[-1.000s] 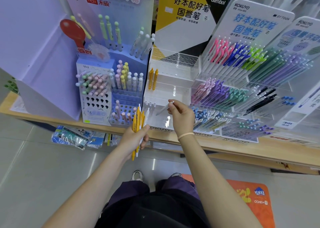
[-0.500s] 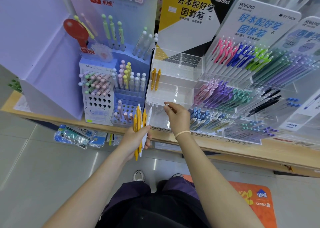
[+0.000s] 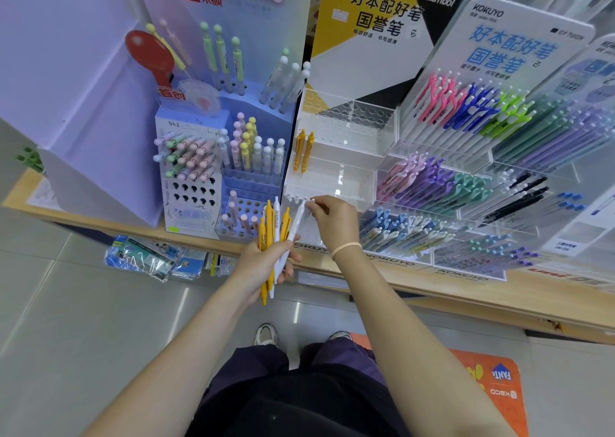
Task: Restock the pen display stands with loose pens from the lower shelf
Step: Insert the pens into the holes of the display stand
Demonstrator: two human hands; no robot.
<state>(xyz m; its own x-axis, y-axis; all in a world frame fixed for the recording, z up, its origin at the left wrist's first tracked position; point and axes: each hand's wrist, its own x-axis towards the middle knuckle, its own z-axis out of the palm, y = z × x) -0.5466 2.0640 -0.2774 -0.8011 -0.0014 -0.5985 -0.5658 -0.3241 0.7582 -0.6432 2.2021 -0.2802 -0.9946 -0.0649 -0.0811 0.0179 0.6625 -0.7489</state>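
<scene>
A bundle of yellow and white pens [image 3: 271, 237] is gripped upright in the left hand [image 3: 263, 263], fingers curled round the barrels, at the near edge of the wooden shelf [image 3: 499, 290]. One white pen [image 3: 294, 228] leans out of the bundle to the right, and its top end is pinched between thumb and fingertips of the right hand [image 3: 336, 220]; the other fingers of that hand are curled in. A pale band [image 3: 346, 248] is worn on the right wrist.

Just beyond the hands stands a clear acrylic stand [image 3: 339, 157] with stepped tiers. Two yellow pens [image 3: 303, 152] are seated at the left end of its middle tier, and a few white pen tops [image 3: 294, 197] are seen at the left end of its near tier.

To the left, a blue stand [image 3: 246, 157] holds pastel ball-topped pens. To the right, further clear stands [image 3: 482, 177] are filled with pink, blue, green, purple and black pens.

Under the shelf, to the left, packaged goods [image 3: 149, 258] lie on a lower level. An orange mat [image 3: 492, 390] is seen on the tiled floor at near right.
</scene>
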